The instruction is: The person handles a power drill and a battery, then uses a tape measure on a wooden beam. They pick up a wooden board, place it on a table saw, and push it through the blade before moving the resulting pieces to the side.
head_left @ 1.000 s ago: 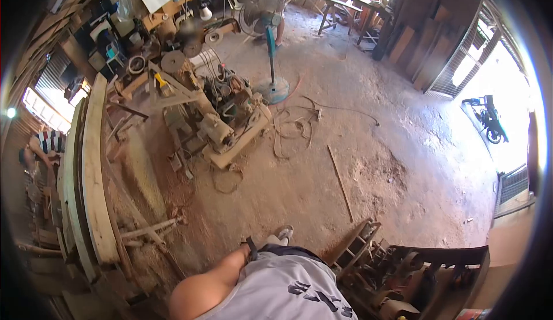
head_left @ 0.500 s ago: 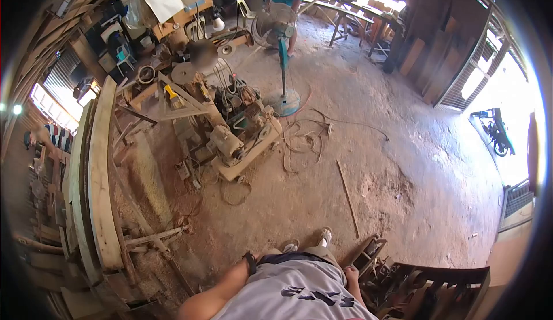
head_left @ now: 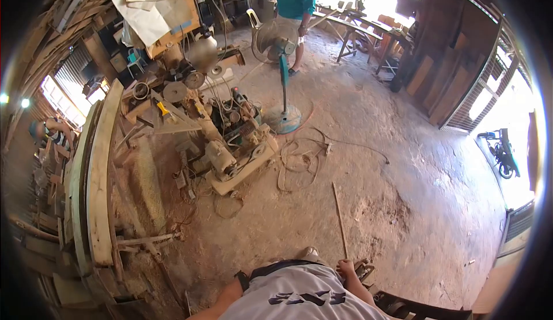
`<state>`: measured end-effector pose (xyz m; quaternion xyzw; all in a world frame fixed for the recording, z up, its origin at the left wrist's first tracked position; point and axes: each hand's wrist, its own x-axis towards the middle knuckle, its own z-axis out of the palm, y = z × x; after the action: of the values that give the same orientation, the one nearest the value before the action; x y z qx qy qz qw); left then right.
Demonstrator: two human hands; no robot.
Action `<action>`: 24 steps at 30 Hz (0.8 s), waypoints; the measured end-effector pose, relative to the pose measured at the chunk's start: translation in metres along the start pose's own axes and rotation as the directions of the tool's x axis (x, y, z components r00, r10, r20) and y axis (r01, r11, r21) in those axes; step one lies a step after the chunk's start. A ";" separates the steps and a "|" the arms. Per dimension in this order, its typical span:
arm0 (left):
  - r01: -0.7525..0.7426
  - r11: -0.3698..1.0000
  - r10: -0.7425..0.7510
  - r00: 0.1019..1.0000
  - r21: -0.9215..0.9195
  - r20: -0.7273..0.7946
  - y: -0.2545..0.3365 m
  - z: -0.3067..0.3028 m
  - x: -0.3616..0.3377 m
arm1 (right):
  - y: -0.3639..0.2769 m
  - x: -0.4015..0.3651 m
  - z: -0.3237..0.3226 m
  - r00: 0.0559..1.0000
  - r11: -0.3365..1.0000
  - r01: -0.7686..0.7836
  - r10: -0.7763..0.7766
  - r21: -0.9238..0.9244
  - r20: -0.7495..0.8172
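My right hand [head_left: 347, 268] hangs at my right side, its fingers curled in with nothing visible in them. In view it overlaps the near end of a thin wooden stick [head_left: 340, 219] lying on the floor; I cannot see any contact. Just beside it is a dark wooden piece [head_left: 364, 269], partly hidden by my arm. My left arm hangs on the other side with a dark band [head_left: 242, 278] at the wrist; the left hand itself is hidden behind my body.
Ahead stand a dusty motor-driven machine [head_left: 222, 157], looped cable [head_left: 299, 162] and a standing fan [head_left: 283, 84]. Long boards [head_left: 102, 187] lean at left. A person in a teal shirt [head_left: 295, 0] stands behind the fan; another person [head_left: 57, 130] bends at far left.
My view has tilted up and moved forward. My right hand has swung forward, now overlapping the stick's end. The teal-shirted person shows more fully, and the bench at lower right has slid mostly out of view.
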<state>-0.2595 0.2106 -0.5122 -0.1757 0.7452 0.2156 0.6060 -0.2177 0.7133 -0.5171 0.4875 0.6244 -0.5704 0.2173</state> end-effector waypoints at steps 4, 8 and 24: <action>0.007 1.000 -0.008 1.000 -0.029 -0.026 0.025 0.010 -0.003 | -0.039 0.009 -0.019 0.995 0.997 -0.024 0.018 0.071 0.094; 0.016 0.998 -0.019 0.999 -0.065 -0.050 0.047 0.020 -0.002 | -0.053 0.041 -0.034 0.974 0.990 -0.094 0.069 0.108 0.217; 0.060 0.983 -0.078 0.992 -0.172 -0.098 0.088 0.053 -0.025 | -0.084 0.072 -0.092 0.989 0.971 -0.070 0.098 -0.230 0.111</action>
<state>-0.2566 0.3133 -0.4871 -0.2629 0.7484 0.2472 0.5564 -0.2949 0.8349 -0.5109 0.4500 0.6495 -0.5146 0.3330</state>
